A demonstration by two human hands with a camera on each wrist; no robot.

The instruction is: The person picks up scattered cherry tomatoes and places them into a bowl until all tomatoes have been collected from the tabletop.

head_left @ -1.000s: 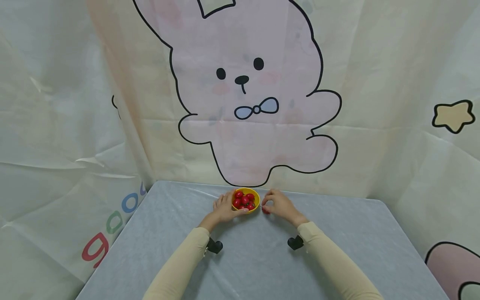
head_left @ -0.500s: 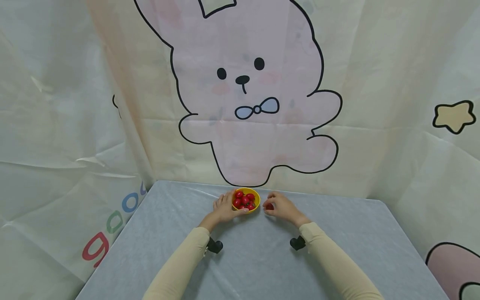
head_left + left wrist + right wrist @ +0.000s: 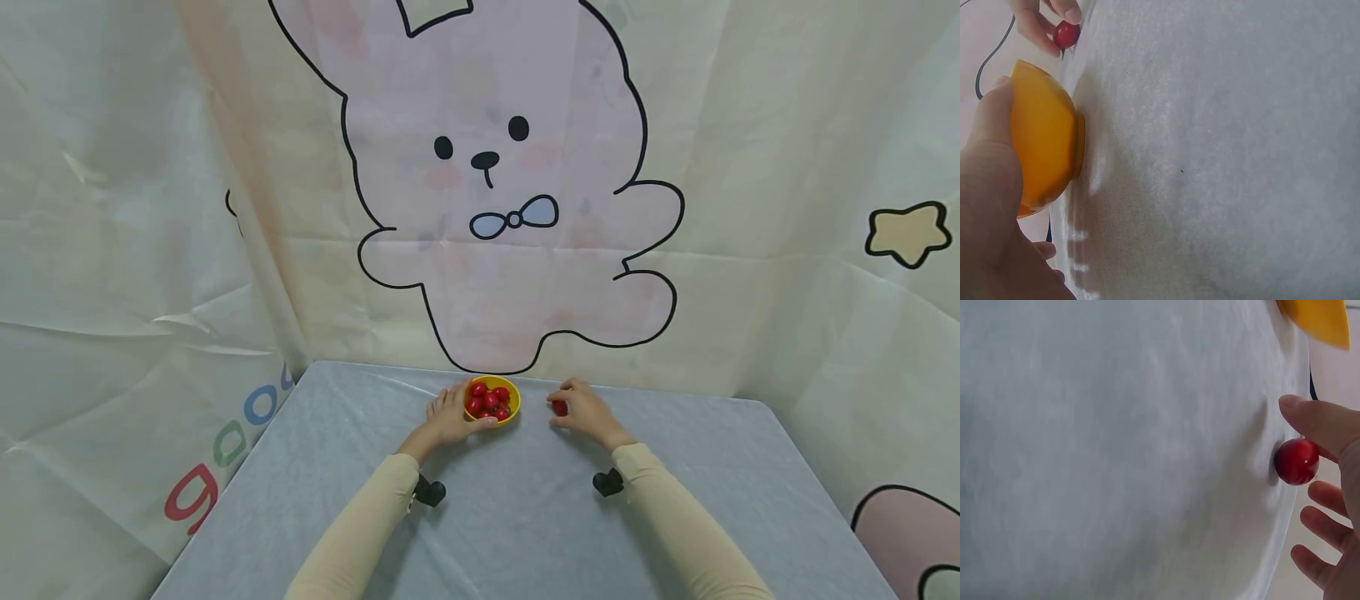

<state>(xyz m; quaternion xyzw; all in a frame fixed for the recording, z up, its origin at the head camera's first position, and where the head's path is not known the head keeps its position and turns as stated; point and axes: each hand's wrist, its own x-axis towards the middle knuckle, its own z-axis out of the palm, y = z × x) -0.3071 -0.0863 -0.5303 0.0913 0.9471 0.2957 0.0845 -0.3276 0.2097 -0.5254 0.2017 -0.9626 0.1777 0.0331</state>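
My left hand (image 3: pixel 448 415) holds a yellow bowl (image 3: pixel 1047 140) from its left side, thumb along the near rim and fingers round the far side. Several red cherry tomatoes (image 3: pixel 490 400) lie inside it in the head view. To the right of the bowl, my right hand (image 3: pixel 588 414) is spread around a single cherry tomato (image 3: pixel 1297 461). In the right wrist view this tomato sits low at the tablecloth with its shadow beside it. The thumb (image 3: pixel 1310 419) stands apart from it, and the other fingers are loosely bent on its other side.
A pale grey-blue cloth covers the table (image 3: pixel 517 517). Close behind the bowl hangs a backdrop curtain (image 3: pixel 750 208) with a cartoon animal. A dark wrist mount (image 3: pixel 430 492) sits at the left cuff, another mount (image 3: pixel 607 482) at the right cuff.
My right hand has moved to the right, away from the bowl, and the single tomato has shifted right with it. The left hand and bowl have stayed in place.
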